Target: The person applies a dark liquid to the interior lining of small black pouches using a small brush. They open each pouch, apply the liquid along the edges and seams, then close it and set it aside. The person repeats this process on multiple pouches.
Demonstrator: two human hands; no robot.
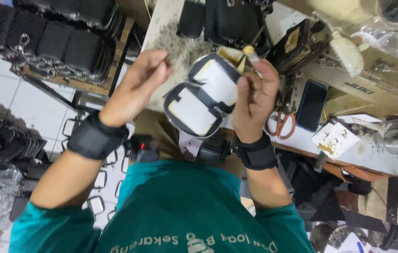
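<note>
Right hand (254, 100): grips the open black zip-around fabric pouch with pale lining (203, 96); keep it steady.
Left hand (139, 84): fingers pinched shut near the pouch's edge; what they pinch, I cannot tell.

A sewing workshop: sewing machine (349, 61), scissors (281, 122), stacked black pouches (67, 42).

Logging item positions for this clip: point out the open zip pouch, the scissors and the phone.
open zip pouch (194, 110): head view, on its pale lower inner panel.
scissors (281, 125): head view, on the orange handle loops.
phone (311, 105): head view, on its dark screen.
</note>
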